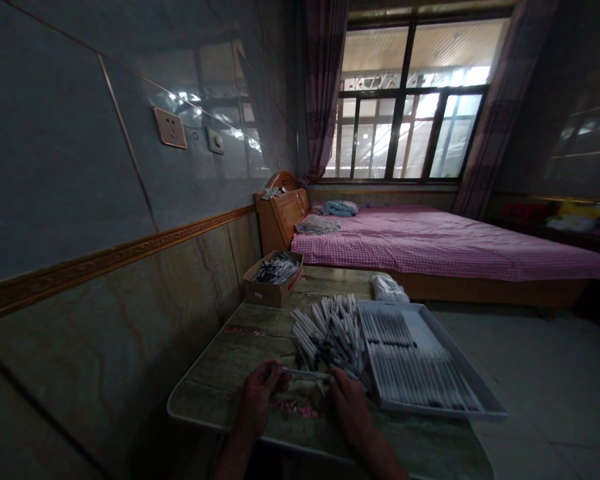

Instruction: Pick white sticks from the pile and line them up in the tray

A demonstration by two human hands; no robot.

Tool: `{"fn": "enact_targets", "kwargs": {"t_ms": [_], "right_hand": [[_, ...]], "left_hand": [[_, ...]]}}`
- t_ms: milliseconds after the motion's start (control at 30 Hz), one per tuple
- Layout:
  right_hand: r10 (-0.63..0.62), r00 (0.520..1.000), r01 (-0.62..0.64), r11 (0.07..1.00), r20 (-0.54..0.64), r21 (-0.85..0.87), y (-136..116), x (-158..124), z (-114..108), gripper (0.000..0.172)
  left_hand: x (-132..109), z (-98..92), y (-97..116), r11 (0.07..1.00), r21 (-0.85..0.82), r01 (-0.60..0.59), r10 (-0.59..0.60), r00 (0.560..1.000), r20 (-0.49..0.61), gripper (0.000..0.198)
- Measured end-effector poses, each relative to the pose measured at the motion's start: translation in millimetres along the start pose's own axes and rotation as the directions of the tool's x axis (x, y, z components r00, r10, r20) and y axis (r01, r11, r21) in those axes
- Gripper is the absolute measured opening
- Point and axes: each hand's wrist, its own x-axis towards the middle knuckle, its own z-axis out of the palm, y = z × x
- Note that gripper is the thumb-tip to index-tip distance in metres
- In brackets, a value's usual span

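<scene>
Though slim, pen (pixel 305 374) between left grip (pixel 259 391), right grip (pixel 349 399)

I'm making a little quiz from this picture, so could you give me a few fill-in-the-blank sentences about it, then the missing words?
1. A slim piece runs between the left hand and the ____.
2. Just right of the loose pile is the ____, which holds rows of pens.
3. The box sits at the table's far ____ corner.
4. The bed has a checked cover coloured ____.

Missing words: right hand; tray; left; pink.
</scene>
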Motion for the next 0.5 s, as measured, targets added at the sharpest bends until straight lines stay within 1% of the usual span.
{"fn": "enact_targets", "kwargs": {"t_ms": [67, 133, 167, 200, 267, 300, 333, 367, 400, 467, 500], "right_hand": [[-0.059, 0.998, 0.059, 0.997, 0.003, -0.049, 6.3, -1.7, 4.0, 0.034], [-0.109, 0.994, 0.109, 0.989, 0.008, -0.095, 11.8, -3.1, 7.3, 0.031], [-0.154, 0.988, 0.154, 0.981, 0.008, -0.122, 14.6, -3.6, 8.6, 0.03], [-0.217, 0.976, 0.216, 0.964, 0.005, -0.154, 17.5, -4.2, 9.5, 0.028], [-0.362, 0.932, 0.354, 0.909, 0.004, -0.221, 22.7, -5.0, 10.3, 0.023], [-0.411, 0.912, 0.4, 0.882, 0.007, -0.249, 24.3, -5.2, 10.0, 0.022], [-0.431, 0.902, 0.42, 0.868, 0.016, -0.266, 24.7, -5.0, 9.4, 0.022], [-0.417, 0.908, 0.412, 0.871, 0.038, -0.269, 23.7, -4.4, 8.2, 0.022], [-0.37, 0.926, 0.376, 0.89, 0.074, -0.258, 20.9, -3.2, 6.6, 0.022], [-0.213, 0.963, 0.245, 0.947, 0.165, -0.208, 10.7, 0.7, 2.1, 0.022], [-0.121, 0.969, 0.159, 0.972, 0.214, -0.17, 3.9, 3.3, -0.7, 0.026]], "left_hand": [[-0.5, 0.3, 1.1, 1.0, 0.013, -0.018, 0.018, 1.0, -0.004, 0.039], [0.1, 0.0, 1.0, 1.0, 0.021, -0.015, 0.015, 1.0, -0.004, 0.042], [0.6, -0.2, 0.7, 1.0, 0.019, -0.009, 0.009, 1.0, -0.008, 0.044], [1.1, -0.4, 0.3, 1.0, 0.012, -0.003, 0.003, 1.0, -0.012, 0.046], [2.1, -0.9, -0.3, 1.0, -0.001, 0.006, -0.007, 1.0, -0.018, 0.049], [2.4, -1.1, -0.4, 1.0, -0.004, 0.012, -0.012, 1.0, -0.018, 0.051], [2.6, -1.3, -0.3, 1.0, -0.004, 0.017, -0.017, 1.0, -0.018, 0.052], [2.7, -1.6, -0.1, 1.0, -0.004, 0.023, -0.023, 1.0, -0.018, 0.054], [2.8, -1.9, 0.1, 1.0, -0.004, 0.028, -0.028, 0.999, -0.017, 0.055], [3.0, -2.6, 0.2, 0.999, -0.013, 0.032, -0.032, 0.999, -0.011, 0.055], [3.3, -3.0, -0.2, 0.999, -0.024, 0.026, -0.026, 1.0, -0.007, 0.054]]}}
